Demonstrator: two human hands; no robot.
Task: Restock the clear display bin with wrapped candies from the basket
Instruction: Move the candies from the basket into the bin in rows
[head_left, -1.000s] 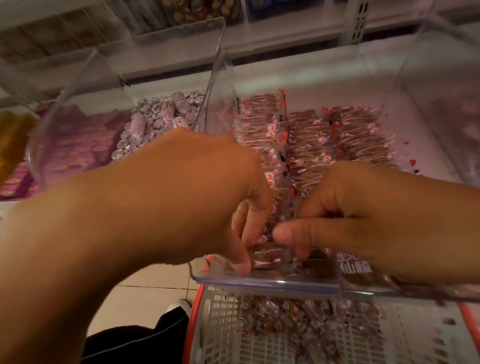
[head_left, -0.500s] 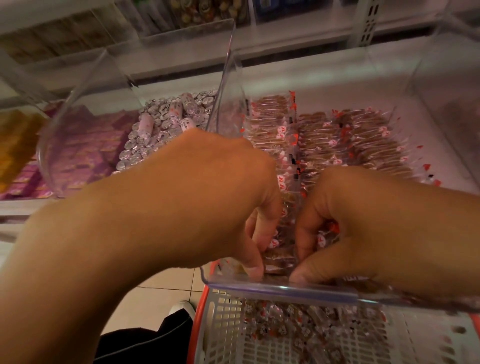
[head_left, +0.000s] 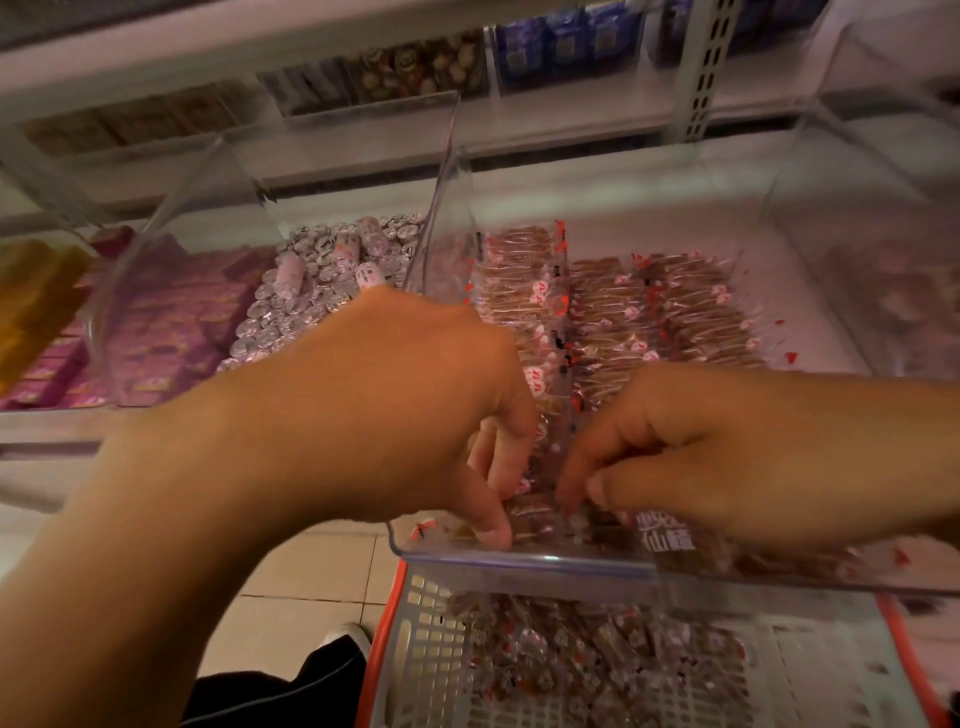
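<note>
I can make out white Chinese characters on the front of the clear display bin (head_left: 524, 564), one seemingly 仙; the red marks on the wrapped candies (head_left: 613, 312) are too blurred to read.

both my hands are down in the front of the clear bin (head_left: 524, 564). my left hand (head_left: 415, 410) has its fingers curled onto the wrapped candies (head_left: 613, 312) at the front wall, and my right hand (head_left: 691, 447) looks to be pinching one just beside it, though the blur hides the grip. rows of candies fill the bin behind. below its front edge sits the basket (head_left: 415, 649) with loose candies in it.
</note>
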